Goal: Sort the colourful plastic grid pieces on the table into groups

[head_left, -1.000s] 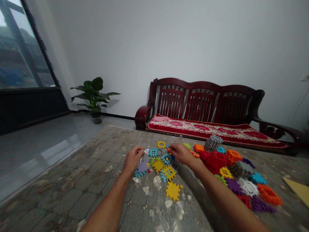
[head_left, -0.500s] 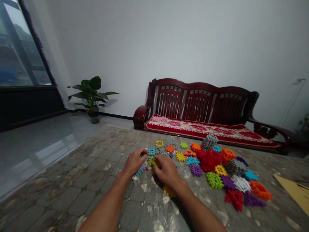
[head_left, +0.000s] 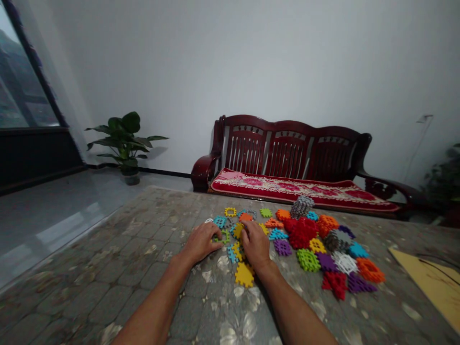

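Several flat, notched plastic tiles in many colours lie spread on a table with a stone-patterned cover. My left hand rests palm down on the tiles at the left of the spread, its fingers curled over a green tile. My right hand lies beside it with its fingertips on a yellow tile. A yellow tile sits just in front of my right wrist. What either hand grips is hidden beneath the fingers.
A heap of red tiles and a grey stack lie to the right. A yellow sheet lies at the table's right edge. Beyond stand a dark wooden bench with a red cushion and a potted plant.
My right hand drew back from the far tiles to the near left cluster beside my left hand. The view has swung to the right.
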A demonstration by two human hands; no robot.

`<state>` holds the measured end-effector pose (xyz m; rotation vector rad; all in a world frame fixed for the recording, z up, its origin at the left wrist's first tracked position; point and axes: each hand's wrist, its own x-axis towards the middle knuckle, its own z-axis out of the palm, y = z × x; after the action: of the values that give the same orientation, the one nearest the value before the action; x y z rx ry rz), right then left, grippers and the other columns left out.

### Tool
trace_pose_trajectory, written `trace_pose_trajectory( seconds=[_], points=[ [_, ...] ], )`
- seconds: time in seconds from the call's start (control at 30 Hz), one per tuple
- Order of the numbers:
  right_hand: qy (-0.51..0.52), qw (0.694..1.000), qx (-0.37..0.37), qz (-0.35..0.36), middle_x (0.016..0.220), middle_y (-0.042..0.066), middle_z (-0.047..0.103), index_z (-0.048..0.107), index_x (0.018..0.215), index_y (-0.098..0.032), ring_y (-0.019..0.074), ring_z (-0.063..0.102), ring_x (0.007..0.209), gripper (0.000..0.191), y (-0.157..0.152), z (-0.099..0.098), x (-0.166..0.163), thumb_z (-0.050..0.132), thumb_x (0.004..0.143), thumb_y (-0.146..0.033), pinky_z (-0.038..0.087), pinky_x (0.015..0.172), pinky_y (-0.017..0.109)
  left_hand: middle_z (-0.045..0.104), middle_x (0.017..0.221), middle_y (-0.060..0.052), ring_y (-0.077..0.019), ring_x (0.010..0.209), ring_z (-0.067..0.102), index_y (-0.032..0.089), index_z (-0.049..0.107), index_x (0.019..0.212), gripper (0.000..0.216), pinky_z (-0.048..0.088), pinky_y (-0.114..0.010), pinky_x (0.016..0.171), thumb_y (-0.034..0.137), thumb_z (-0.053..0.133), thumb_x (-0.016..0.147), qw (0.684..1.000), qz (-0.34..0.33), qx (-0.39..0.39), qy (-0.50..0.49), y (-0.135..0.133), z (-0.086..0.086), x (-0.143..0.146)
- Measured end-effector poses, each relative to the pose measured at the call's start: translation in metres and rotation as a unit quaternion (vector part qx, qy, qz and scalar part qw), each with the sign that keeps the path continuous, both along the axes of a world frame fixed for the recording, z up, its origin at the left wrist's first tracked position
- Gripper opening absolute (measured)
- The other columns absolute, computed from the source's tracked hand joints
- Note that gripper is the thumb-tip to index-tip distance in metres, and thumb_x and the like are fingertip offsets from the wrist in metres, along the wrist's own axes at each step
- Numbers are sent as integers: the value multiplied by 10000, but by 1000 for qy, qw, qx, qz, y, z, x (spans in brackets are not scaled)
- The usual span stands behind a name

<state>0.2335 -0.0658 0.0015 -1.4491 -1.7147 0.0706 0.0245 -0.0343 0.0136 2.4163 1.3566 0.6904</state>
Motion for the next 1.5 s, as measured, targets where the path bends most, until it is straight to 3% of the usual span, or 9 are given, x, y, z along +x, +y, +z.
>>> trace_pose_trajectory(
  seconds=[0.2, 0.43, 0.53, 0.63, 0.73, 0.83, 1.0, 1.3, 1.5],
  points=[
    [-23, 999, 23, -15, 1193, 59, 661, 661, 1144, -235, 222, 568, 1124, 366, -1, -2, -1, 510, 845, -89, 445, 1001, 384, 669, 913, -43, -230, 931, 594, 221, 639, 785, 52, 416, -329, 857, 272, 647, 779, 1000, -3, -1, -29, 0, -2, 2],
    [43, 998, 53, -1, 1145, 60, 684, 670, 1114, -219, 204, 588, 1101, 333, 4, -5, 4, 473, 867, -114, 446, 1006, 384, 670, 877, -43, -223, 887, 607, 219, 630, 777, 182, 464, -332, 846, 392, 587, 807, 975, 48, -18, -216, 2, 5, 9],
    [62, 995, 69, 29, 1136, 58, 695, 662, 1131, -222, 203, 600, 1088, 341, 4, -5, 3, 491, 854, -119, 453, 998, 382, 658, 770, -29, -203, 768, 607, 197, 634, 786, 322, 496, -313, 736, 515, 593, 796, 935, 85, -108, -327, 3, 10, 16],
    [72, 992, 85, 62, 1144, 62, 697, 647, 1173, -226, 210, 611, 1094, 380, 3, -7, 1, 534, 825, -122, 462, 999, 384, 694, 830, -49, -194, 794, 636, 169, 640, 829, 455, 517, -284, 695, 612, 666, 729, 859, 79, -224, -453, 1, 14, 21],
    [65, 990, 89, 89, 1210, 74, 676, 609, 1254, -233, 228, 604, 1144, 479, 2, -8, -2, 601, 784, -136, 462, 1023, 402, 727, 917, -82, -177, 816, 667, 153, 658, 912, 470, 527, -246, 668, 572, 737, 714, 786, 59, -318, -526, -1, 15, 21],
    [51, 988, 86, 114, 1292, 88, 635, 550, 1340, -236, 247, 572, 1211, 610, 0, -7, -6, 677, 748, -163, 449, 1055, 429, 739, 920, -89, -150, 772, 682, 148, 669, 926, 385, 523, -204, 615, 486, 746, 760, 753, 58, -370, -542, -3, 15, 19],
    [50, 986, 95, 130, 1302, 99, 623, 519, 1378, -240, 258, 567, 1218, 660, -3, -6, -11, 716, 751, -180, 452, 1058, 448, 727, 820, -59, -125, 673, 658, 140, 666, 910, 375, 512, -193, 573, 477, 746, 765, 754, 39, -382, -534, -8, 14, 24],
    [117, 974, 46, 187, 1224, 89, 649, 500, 1397, -260, 217, 654, 1022, 619, -8, -5, -19, 681, 807, -206, 544, 919, 382, 539, 559, 36, -63, 462, 436, 139, 616, 749, 534, 300, -182, 430, 654, 730, 666, 797, 17, -342, -497, -13, 10, 34],
    [158, 969, 30, 189, 1279, 88, 628, 506, 1385, -255, 230, 621, 1122, 632, -9, -4, -23, 681, 782, -184, 523, 964, 397, 549, 613, 21, -65, 500, 421, 138, 630, 747, 491, 306, -192, 470, 616, 725, 691, 805, -15, -361, -470, -21, 11, 42]
  ],
)
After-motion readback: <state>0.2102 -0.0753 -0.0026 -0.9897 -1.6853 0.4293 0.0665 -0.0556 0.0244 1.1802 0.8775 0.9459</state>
